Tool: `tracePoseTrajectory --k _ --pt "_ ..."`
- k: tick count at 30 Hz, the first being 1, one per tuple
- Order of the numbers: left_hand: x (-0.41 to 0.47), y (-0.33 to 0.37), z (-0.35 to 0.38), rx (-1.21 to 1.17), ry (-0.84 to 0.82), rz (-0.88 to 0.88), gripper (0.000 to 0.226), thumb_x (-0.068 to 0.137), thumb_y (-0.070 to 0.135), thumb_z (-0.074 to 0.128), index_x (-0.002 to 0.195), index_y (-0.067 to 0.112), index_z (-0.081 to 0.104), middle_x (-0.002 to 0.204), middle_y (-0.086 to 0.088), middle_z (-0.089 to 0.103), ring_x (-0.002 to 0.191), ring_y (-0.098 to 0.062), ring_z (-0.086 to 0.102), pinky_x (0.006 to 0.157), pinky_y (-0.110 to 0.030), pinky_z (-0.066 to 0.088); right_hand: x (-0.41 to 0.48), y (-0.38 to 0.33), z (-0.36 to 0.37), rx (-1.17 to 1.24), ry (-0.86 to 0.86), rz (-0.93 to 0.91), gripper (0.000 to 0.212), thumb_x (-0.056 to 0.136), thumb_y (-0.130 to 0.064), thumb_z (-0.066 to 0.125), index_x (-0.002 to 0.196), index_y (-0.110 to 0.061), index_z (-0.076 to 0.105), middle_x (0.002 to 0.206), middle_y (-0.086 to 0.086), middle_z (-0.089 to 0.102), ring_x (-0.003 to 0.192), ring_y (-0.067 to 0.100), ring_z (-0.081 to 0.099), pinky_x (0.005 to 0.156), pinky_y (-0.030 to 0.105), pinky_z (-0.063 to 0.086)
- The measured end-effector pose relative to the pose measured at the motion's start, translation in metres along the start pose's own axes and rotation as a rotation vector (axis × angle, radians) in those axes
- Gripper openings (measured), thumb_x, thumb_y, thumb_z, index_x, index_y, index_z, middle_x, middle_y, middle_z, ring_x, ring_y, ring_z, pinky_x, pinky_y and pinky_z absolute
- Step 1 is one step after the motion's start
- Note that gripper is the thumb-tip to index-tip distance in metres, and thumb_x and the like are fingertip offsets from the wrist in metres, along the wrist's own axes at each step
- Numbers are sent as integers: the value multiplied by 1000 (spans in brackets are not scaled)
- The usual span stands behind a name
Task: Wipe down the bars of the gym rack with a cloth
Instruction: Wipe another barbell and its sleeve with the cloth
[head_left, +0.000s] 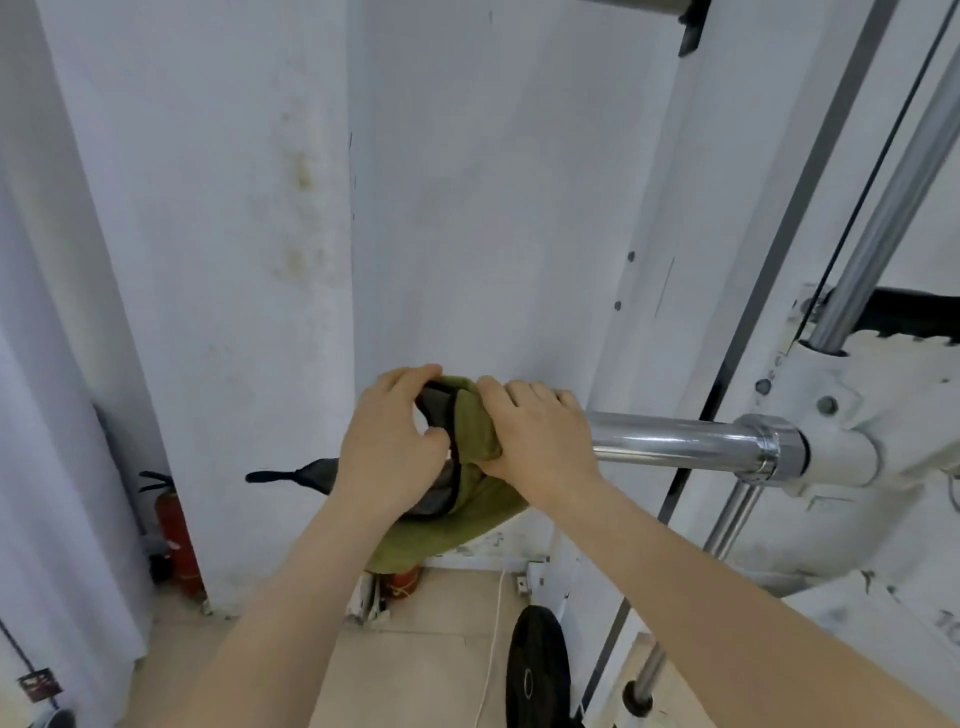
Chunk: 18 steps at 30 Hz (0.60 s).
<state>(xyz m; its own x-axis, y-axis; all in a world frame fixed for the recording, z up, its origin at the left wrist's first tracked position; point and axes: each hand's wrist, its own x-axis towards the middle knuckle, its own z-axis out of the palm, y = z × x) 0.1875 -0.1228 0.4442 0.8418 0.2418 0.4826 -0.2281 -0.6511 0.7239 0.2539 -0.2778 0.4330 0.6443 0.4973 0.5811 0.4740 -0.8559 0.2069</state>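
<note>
Fingers (402, 378) of your left hand (389, 452) curl round the bunched cloth (475, 431), green with a dark grey face, at the free end of the chrome bar (675, 441). Your right hand (537, 441) clamps the cloth over the bar just beside it. The bar's tip and both palms are hidden by fabric. Rightward, the bar runs bare to the white rack (841, 415). A wall (467, 208) stands close behind, and the floor (426, 649) lies open below.
</note>
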Motion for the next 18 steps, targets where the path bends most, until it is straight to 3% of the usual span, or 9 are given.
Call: tracePoseTrajectory --k 3,5,7,9,11,14,16,18 --pt "0 5 11 266 -205 128 74 79 8 56 147 25 34 154 5 30 141 -17 24 114 -34 27 -15 38 -25 -111 -293 202 72 68 -63 66 125 -25 43 108 -4 60 107 22 56 104 55 24" --pt "1 6 16 372 -300 143 80 80 7 55 151 24 24 158 5 21 145 -16 15 118 -36 22 -12 51 -43 -200 -506 322 74 67 -63 66 124 -22 40 110 -2 59 112 23 51 107 62 12" --pt "0 9 17 348 -298 121 79 82 5 52 152 22 20 158 5 20 145 -15 14 118 -34 21 1 42 -48 -247 -599 276 63 70 -45 73 119 -18 45 107 1 60 107 24 52 103 55 22" --pt "-1 10 12 288 -224 87 76 83 3 50 152 20 22 156 5 25 144 -15 18 116 -32 24 21 14 -42 -136 -545 156 49 73 -26 72 115 -16 49 104 3 61 93 24 56 84 40 37" --pt "0 10 5 270 -167 82 70 81 4 48 148 19 32 149 2 38 139 -20 31 109 -31 31 35 -23 -31 -7 -421 62 37 80 -24 65 112 -15 49 103 4 60 87 26 59 70 35 35" --pt "-1 5 -8 298 -82 57 57 82 5 47 138 19 43 131 1 53 117 -20 50 92 -27 40 43 -59 -18 57 -214 -32 19 90 -23 50 106 -14 53 102 4 59 91 27 61 73 36 34" --pt "2 1 -16 165 -70 -24 49 89 8 49 135 24 50 128 6 56 110 -13 52 91 -22 37 40 -57 -11 129 -109 -68 23 91 -31 50 108 -16 54 99 4 59 89 26 60 74 36 35" --pt "7 -1 -19 -45 -76 -107 41 95 15 49 134 26 52 130 7 56 112 -8 51 96 -22 35 29 -39 -7 187 -28 -91 41 84 -52 55 109 -20 53 94 0 60 84 23 59 70 36 35"
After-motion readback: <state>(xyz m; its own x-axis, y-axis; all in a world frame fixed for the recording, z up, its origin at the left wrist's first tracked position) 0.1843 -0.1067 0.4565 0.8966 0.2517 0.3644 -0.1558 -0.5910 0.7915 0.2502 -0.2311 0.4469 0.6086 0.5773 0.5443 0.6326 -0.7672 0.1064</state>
